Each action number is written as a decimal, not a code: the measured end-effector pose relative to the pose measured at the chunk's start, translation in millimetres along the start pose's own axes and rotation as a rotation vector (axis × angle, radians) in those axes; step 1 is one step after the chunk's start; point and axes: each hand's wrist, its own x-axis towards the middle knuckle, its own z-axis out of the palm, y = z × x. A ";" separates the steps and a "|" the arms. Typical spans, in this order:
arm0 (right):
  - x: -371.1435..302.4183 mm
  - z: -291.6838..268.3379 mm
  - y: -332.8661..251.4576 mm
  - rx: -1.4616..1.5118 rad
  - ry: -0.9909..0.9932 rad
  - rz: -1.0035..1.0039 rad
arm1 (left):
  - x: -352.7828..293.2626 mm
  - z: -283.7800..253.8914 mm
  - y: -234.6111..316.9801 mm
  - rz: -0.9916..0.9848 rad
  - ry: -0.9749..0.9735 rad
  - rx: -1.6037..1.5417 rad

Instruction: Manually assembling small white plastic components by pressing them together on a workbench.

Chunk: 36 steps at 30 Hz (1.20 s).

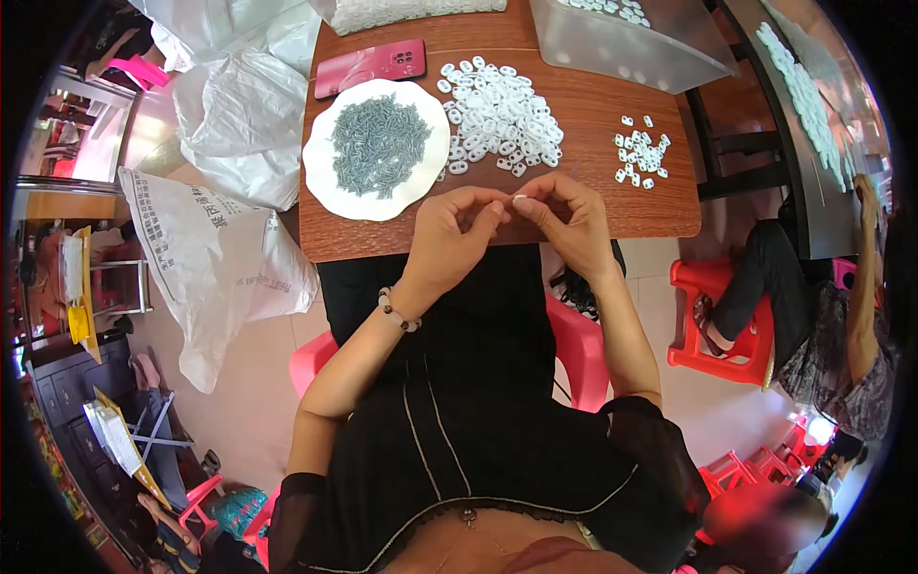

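At the table's near edge my two hands meet, fingertips close together. My left hand (453, 235) is closed in a pinch; what it holds, if anything, is too small to make out. Between the thumb and forefinger of my right hand (571, 222) is a small white plastic piece (519, 199). Just beyond my hands lies a big pile of white oval plastic pieces with holes (502, 115). To its left, a white scalloped plate (320, 177) bears a heap of small grey screw-like pins (381, 143). A smaller group of white pieces (642, 153) lies on the right.
A pink phone (371, 67) lies behind the plate on the brown wooden table (602, 206). A translucent plastic bin (631, 48) stands at the back right. White sacks (239, 124) crowd the left side. Another person sits on the right by a red stool (717, 325).
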 end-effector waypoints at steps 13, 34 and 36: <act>-4.2 -2.4 3.3 -0.031 -0.011 0.024 | 76.4 -22.4 29.3 0.643 0.228 1.470; -0.5 -7.4 13.5 -0.150 0.039 -0.011 | 38.6 -19.3 23.3 0.609 0.107 1.129; -0.2 -7.4 13.2 -0.152 0.049 -0.014 | 34.2 -15.1 21.0 0.622 0.076 1.134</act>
